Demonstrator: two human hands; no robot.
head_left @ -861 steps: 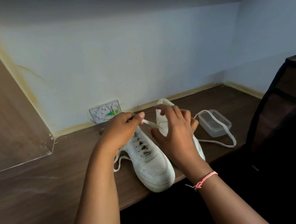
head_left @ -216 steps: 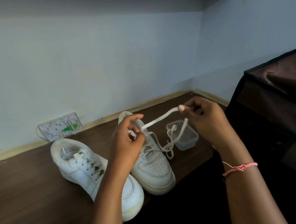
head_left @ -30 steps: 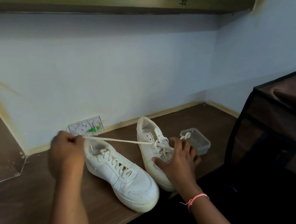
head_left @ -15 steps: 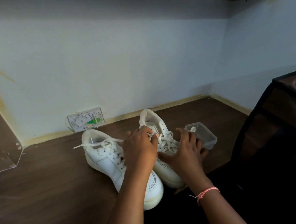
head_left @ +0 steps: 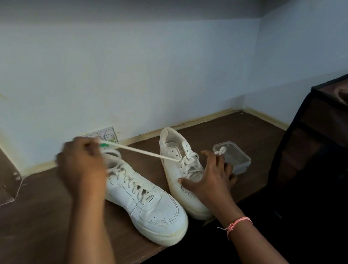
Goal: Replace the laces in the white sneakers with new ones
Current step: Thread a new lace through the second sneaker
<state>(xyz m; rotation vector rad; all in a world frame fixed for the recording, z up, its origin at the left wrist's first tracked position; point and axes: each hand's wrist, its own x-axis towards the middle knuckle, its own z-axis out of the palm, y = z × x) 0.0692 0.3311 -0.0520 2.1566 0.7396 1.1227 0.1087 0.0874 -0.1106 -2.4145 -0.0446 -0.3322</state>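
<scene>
On wood: taut flat lace point(head_left: 140, 151).

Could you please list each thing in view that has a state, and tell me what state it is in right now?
Left hand: grips the lace end, pulling it taut.
Right hand: rests spread on the right sneaker, steadying it.
Lace: stretched tight from an upper eyelet of the right sneaker.
Left sneaker: upright, laced.
Right sneaker: upright, topmost eyelets unlaced.
Plastic container: open, no lid.
</scene>
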